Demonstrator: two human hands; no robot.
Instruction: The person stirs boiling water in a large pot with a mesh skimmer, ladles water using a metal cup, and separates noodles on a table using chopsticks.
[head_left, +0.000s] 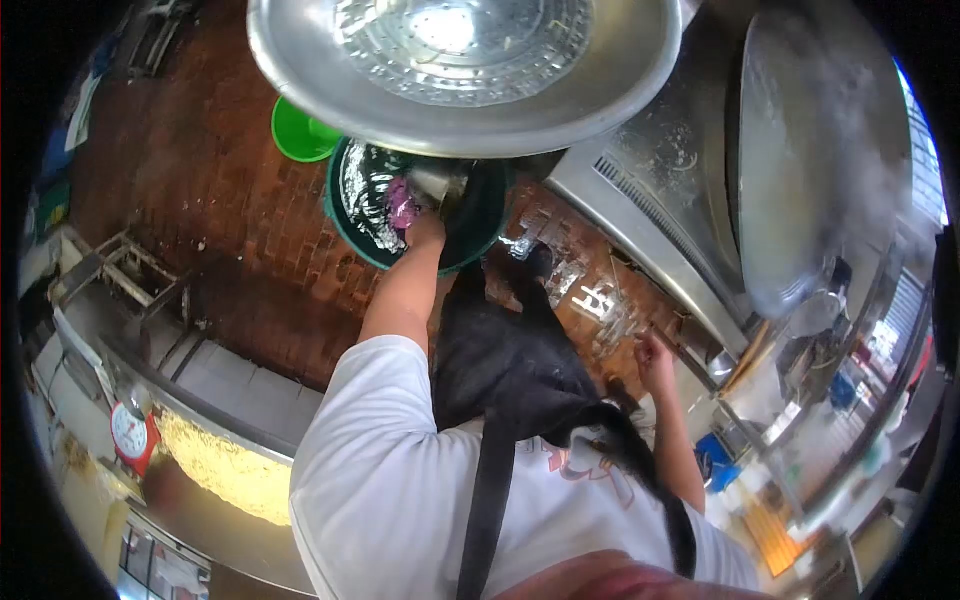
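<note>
- Dark green round plastic basin (372,225), wet and glistening inside, set on the red-brown brick floor (200,180); its far rim hidden under the big metal pan.
- Left hand (424,228) down inside the green basin near its middle, touching a pinkish-purple scrap of cloth or sponge (402,205) and a small shiny metal container (440,185); fingers (415,215) mostly hidden there, so cannot tell whether curled shut or loose.
- Bare left forearm running from the white short sleeve (370,400) straight to the basin.
- Right hand (655,355) well apart from the green basin, off to its right, over wet brick near the foot of the steel cart; fingers (645,345) bent inward in a loose curl, nothing clearly held, though too small to tell for sure.
- Large round shiny metal pan (300,60) with a ridged, wet centre, filling the view above the green basin and overlapping its far edge.
- Bright green small plastic bowl (295,135) just beside the basin, on its upper left.
- Black apron (510,370) hanging from the torso, between the basin and the white shirt, strap crossing the chest.
- Stainless steel cooking cart (650,190) right of the basin, carrying a wide grey steaming griddle plate (820,150).
- Red-rimmed dial scale (130,432) far left of the basin, near a tabletop edge with a yellowish heap (225,465).
</note>
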